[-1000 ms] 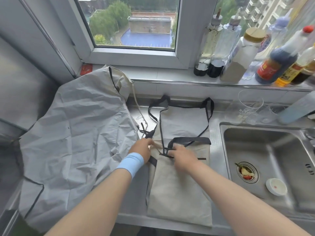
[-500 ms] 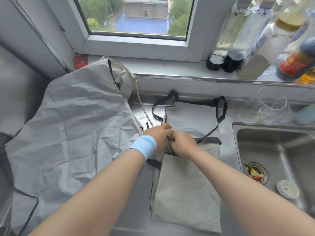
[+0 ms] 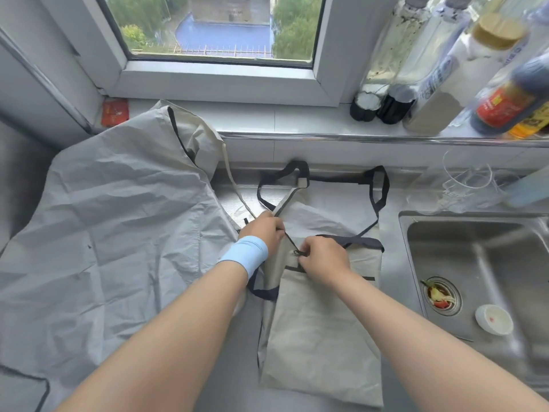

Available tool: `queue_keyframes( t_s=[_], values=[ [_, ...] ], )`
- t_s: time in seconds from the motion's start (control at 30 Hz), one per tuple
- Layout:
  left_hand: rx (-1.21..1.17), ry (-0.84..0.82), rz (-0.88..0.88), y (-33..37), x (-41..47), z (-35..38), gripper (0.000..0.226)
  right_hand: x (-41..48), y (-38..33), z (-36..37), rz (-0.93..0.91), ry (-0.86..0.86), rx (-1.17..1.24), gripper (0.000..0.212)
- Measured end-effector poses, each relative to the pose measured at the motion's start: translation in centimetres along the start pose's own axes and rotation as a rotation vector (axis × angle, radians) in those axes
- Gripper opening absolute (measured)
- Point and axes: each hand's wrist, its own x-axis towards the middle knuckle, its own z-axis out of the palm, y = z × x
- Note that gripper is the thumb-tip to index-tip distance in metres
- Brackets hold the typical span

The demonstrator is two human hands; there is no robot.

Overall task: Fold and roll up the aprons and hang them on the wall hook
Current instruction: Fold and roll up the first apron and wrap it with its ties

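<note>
A beige apron point(image 3: 320, 331) with dark straps lies folded into a long strip on the steel counter. Its neck strap point(image 3: 380, 188) loops toward the wall. My left hand point(image 3: 266, 230), with a light blue wristband, pinches the apron's left edge and a thin dark tie. My right hand point(image 3: 322, 257) pinches the same tie at the strip's middle. A second, larger grey apron point(image 3: 113, 233) lies spread and crumpled on the left. No wall hook is in view.
A steel sink point(image 3: 481, 272) sits at the right, with food scraps in its drain and a small white cap point(image 3: 493, 319). Bottles point(image 3: 445, 72) line the windowsill. Clear glasses point(image 3: 463, 185) stand behind the sink. A red packet point(image 3: 114, 113) lies on the sill's left.
Both hands have come together on the dark tie and stay at the strip's middle. The view has tilted down and closer. The aprons have not shifted.
</note>
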Motion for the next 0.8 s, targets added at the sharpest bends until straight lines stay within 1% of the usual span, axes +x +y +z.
queue_keyframes(
  t_s=[0.07,0.1,0.17,0.2,0.27,0.3,0.37,0.43,0.47,0.5,0.53,0.57,0.6,0.63,0.67,0.7,0.73,0.77,0.8],
  values=[
    [-0.015,0.067,-0.007,0.0,-0.4,0.0,0.02,0.3,0.1,-0.1,0.044,0.016,0.04,0.008],
    [-0.003,0.135,0.008,0.0,-0.6,0.0,0.022,0.3,0.1,-0.2,0.053,0.016,0.068,0.008],
    [0.055,0.261,0.123,0.4,-1.0,0.0,0.025,0.3,0.0,-0.5,0.053,0.02,0.172,0.013],
    [0.097,0.261,0.201,0.7,-1.1,0.0,0.024,0.2,0.1,-0.7,0.06,0.038,0.242,0.014],
    [0.25,0.149,0.332,1.2,-1.4,0.6,0.025,0.1,0.5,-1.1,0.091,0.113,0.376,0.008],
    [0.34,0.083,0.374,1.1,-1.4,1.1,0.029,0.0,0.7,-1.3,0.106,0.147,0.447,0.004],
    [0.375,-0.055,0.369,0.7,-1.3,2.1,0.043,-0.3,1.3,-1.6,0.107,0.202,0.536,0.007],
    [0.292,-0.141,0.375,0.4,-1.5,2.8,0.057,-0.7,1.9,-2.0,0.089,0.237,0.547,0.009],
    [0.249,-0.184,0.391,0.7,-1.7,2.9,0.059,-0.8,2.1,-2.2,0.077,0.243,0.557,0.01],
    [0.194,-0.22,0.391,1.1,-2.0,2.9,0.059,-1.0,2.3,-2.4,0.068,0.238,0.582,0.011],
    [0.104,-0.237,0.354,1.7,-2.3,2.9,0.057,-1.1,2.3,-2.5,0.06,0.232,0.619,0.012],
    [-0.019,-0.22,0.269,2.2,-2.6,2.8,0.056,-1.2,2.1,-2.4,0.051,0.227,0.662,0.012],
    [-0.168,-0.143,0.173,2.5,-2.8,2.5,0.056,-1.1,1.8,-2.3,0.033,0.216,0.662,0.013],
    [-0.31,-0.04,0.086,2.6,-2.8,2.1,0.054,-1.0,1.5,-2.2,0.001,0.184,0.623,0.012],
    [-0.404,0.086,0.036,2.5,-2.7,1.7,0.049,-0.9,1.1,-2.1,-0.035,0.113,0.539,0.013],
    [-0.417,0.195,0.011,2.2,-2.6,1.2,0.045,-1.0,0.7,-2.0,-0.076,0.012,0.443,0.015],
    [-0.363,0.285,0.004,1.6,-2.6,0.8,0.043,-1.0,0.4,-1.9,-0.113,-0.091,0.346,0.019],
    [-0.27,0.34,-0.006,0.9,-2.6,0.2,0.044,-1.0,0.2,-1.9,-0.129,-0.172,0.277,0.024],
    [-0.178,0.349,-0.021,0.2,-2.7,-0.2,0.044,-1.0,0.0,-1.9,-0.132,-0.209,0.234,0.024]
  ],
)
